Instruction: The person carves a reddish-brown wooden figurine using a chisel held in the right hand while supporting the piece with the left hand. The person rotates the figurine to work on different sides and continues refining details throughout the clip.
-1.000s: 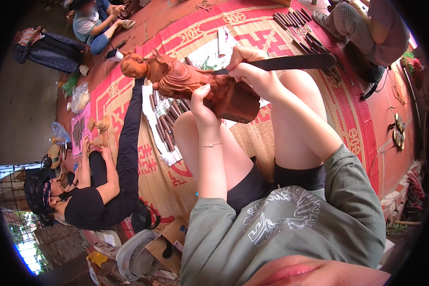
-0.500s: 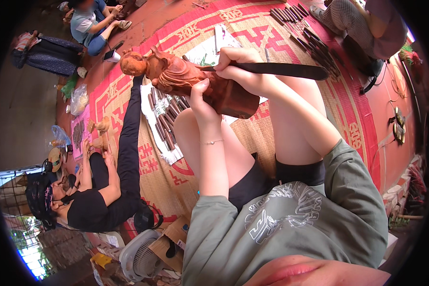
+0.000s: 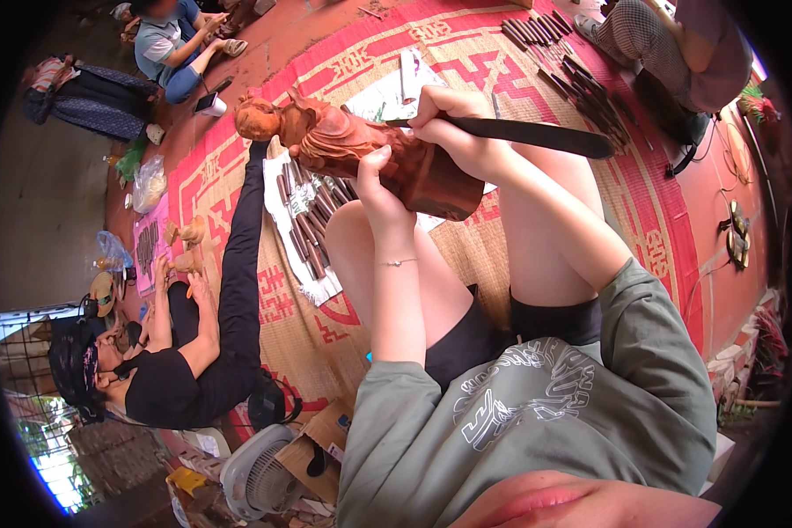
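A reddish-brown carved wooden figurine (image 3: pixel 339 141) lies tilted above my knees, its round head at the upper left and its broad base at the lower right. My left hand (image 3: pixel 385 189) is closed round its lower body from beneath, with the thumb up along the carved folds. Over the base, my right hand (image 3: pixel 458 132) grips a carving tool (image 3: pixel 546 134) whose long, flat dark handle sticks out to the right. The tool's thin tip reaches the figurine's surface; its exact cutting edge is too small to make out.
Several dark-handled chisels (image 3: pixel 304 233) lie on a white cloth left of my knees; more carving tools (image 3: pixel 590 97) sit at the upper right. A red-and-straw mat (image 3: pixel 308 308) spreads underneath. A person in black (image 3: pixel 172 378) sits at the left, near a fan (image 3: pixel 264 471).
The figurine and both my hands have shifted slightly to the right. The tool's handle end has dipped a little. Both grips look the same.
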The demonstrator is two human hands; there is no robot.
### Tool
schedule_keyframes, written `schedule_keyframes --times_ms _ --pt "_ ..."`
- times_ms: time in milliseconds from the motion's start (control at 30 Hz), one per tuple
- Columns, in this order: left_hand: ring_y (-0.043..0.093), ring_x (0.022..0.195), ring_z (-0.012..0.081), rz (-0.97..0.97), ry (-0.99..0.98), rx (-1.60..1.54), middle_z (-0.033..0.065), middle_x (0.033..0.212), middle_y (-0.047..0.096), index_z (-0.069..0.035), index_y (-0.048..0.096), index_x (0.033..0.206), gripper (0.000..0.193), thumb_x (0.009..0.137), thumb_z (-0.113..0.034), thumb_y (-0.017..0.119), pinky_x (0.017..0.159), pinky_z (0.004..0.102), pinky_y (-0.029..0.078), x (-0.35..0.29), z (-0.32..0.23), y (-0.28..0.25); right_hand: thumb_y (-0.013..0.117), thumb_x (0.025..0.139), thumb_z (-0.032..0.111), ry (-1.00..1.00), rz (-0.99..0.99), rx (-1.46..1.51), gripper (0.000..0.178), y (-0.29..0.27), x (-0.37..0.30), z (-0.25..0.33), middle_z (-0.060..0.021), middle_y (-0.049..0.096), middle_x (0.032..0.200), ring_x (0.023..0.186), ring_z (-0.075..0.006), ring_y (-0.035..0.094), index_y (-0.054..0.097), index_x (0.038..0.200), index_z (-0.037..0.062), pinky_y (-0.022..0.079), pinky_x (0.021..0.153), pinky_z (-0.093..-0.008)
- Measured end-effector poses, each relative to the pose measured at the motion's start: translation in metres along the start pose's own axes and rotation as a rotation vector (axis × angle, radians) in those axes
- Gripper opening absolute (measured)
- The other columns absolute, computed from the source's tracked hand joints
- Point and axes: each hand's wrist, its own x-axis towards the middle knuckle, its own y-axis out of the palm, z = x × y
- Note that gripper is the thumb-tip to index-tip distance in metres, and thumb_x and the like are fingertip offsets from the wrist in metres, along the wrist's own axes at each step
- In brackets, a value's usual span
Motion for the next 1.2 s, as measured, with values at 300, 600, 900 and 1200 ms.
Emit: schedule_keyframes --times_ms 300,600,900,1200 --pt "0.060 0.104 0.0248 -0.010 -0.035 0.028 0.0127 0.111 0.059 -0.001 0.052 0.118 0.046 0.079 -0.026 0.053 0.092 0.0373 0.047 0.007 0.010 -0.014 0.059 0.079 0.003 0.020 0.017 -0.017 0.009 0.002 -0.003 0.002 -0.0068 0.058 0.072 0.068 -0.0124 0.053 0.053 0.076 -0.0017 0.042 0.063 -0.0266" --pt "0.060 0.103 0.0239 0.000 -0.016 0.060 0.0117 0.109 0.060 -0.001 0.053 0.116 0.044 0.079 -0.025 0.053 0.092 0.0368 0.048 0.007 0.012 -0.014 0.058 0.078 0.005 0.013 -0.029 -0.009 0.007 0.003 -0.004 -0.002 -0.0085 0.058 0.071 0.068 -0.0156 0.055 0.055 0.076 -0.0017 0.043 0.063 -0.0285" --pt "0.061 0.103 0.0245 0.003 0.063 0.067 0.0126 0.109 0.060 0.001 0.052 0.115 0.042 0.080 -0.022 0.052 0.094 0.0380 0.048 0.011 0.025 -0.028 0.058 0.076 0.001 -0.019 -0.048 0.035 0.006 0.003 -0.004 -0.002 -0.0076 0.058 0.070 0.066 -0.0143 0.055 0.055 0.074 -0.0036 0.043 0.064 -0.0270" --pt "0.062 0.097 0.0224 -0.077 0.013 0.094 0.0111 0.104 0.062 0.000 0.057 0.109 0.037 0.079 -0.021 0.054 0.089 0.0352 0.049 0.013 0.025 -0.032 0.059 0.078 0.009 0.081 -0.042 0.065 0.012 0.003 -0.006 -0.003 -0.0098 0.056 0.070 0.069 -0.0179 0.055 0.055 0.077 -0.0015 0.043 0.066 -0.0305"
